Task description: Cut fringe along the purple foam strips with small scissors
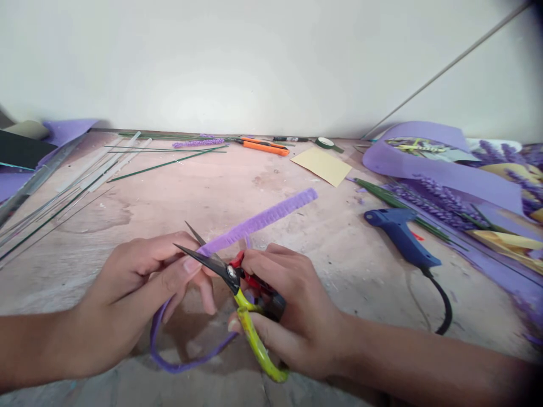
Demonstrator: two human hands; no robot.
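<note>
Near the front middle, my left hand [148, 282] pinches a long purple strip [258, 222] between thumb and fingers. One end of the strip, with a finely cut edge, reaches up to the right; the rest hangs in a loop below my hands. My right hand [292, 305] is closed on scissors [254, 333] with yellow-green handles and black blades. The blades are parted and point left, beside the strip at my left fingertips. A red item [241, 265] shows by my right fingers, partly hidden.
On the right are a blue glue gun [399, 234] with a cord, purple flower stems [441, 198] and purple sheets [449, 175]. Behind are a yellow paper [321, 167], an orange cutter [263, 146] and green tape [326, 143]. Thin rods [97, 169] and purple material [70, 133] lie left.
</note>
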